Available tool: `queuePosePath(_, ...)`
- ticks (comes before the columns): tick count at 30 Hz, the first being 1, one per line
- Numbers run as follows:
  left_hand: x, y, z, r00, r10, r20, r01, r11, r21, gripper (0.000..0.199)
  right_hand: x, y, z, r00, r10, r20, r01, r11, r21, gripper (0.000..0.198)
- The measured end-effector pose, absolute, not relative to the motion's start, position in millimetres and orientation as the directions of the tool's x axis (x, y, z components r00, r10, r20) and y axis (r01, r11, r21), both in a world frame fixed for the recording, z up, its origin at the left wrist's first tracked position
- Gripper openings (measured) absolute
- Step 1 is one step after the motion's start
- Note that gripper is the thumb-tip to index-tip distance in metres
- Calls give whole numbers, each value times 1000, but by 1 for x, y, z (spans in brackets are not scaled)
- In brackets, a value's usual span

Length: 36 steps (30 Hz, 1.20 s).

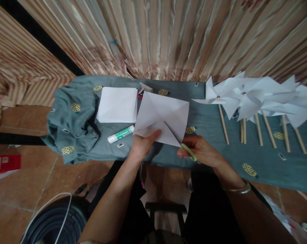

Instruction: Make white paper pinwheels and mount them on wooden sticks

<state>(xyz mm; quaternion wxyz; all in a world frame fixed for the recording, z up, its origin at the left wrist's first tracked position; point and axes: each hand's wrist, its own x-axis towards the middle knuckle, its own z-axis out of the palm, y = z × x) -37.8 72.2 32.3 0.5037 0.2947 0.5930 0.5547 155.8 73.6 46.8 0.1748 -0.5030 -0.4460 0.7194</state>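
Observation:
My left hand (145, 144) grips a square sheet of white paper (172, 106) by its near left edge, thumb on top. Crease lines run from the corners of the sheet toward its middle. In my right hand (195, 149) is a pair of scissors (187, 150) with yellow-green handles. Their blades lie along the diagonal at the sheet's near right corner, pointing toward the centre. A stack of white paper (117, 105) lies to the left of the sheet. A glue stick (121, 134) with a green label rests in front of that stack.
Several white paper pinwheels (245, 95) on wooden sticks (269, 128) lie at the right. Behind the sheet sits a small red and white item (142, 90), partly hidden. The blue-green cloth (219, 162) is bunched at the left. Pleated curtains (153, 40) hang behind.

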Motion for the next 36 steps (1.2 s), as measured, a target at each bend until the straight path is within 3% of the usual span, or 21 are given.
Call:
queuePosePath(10, -38, 72, 28, -311, 910, -274, -216, 213, 953, 38, 156, 73, 44, -446, 686, -574, 227, -534, -814, 48)
queuePosePath(21, -47, 83, 41, -297, 905, -303, -503, 121, 856, 44, 189, 73, 50, -569, 619, -542, 358, -407, -840, 61)
queuePosePath(24, -49, 82, 47, -274, 907, -319, -545, 126, 829, 47, 201, 74, 53, -479, 728, -491, 304, -387, -871, 62)
queuePosePath(28, -44, 73, 46, -187, 936, -300, -499, 172, 849, 47, 210, 78, 53, -196, 943, -269, 147, -243, -959, 59)
queuePosePath(36, -25, 52, 29, -51, 900, -432, -251, 407, 878, 53, 209, 95, 43, -66, 971, -229, 5, -229, -973, 48)
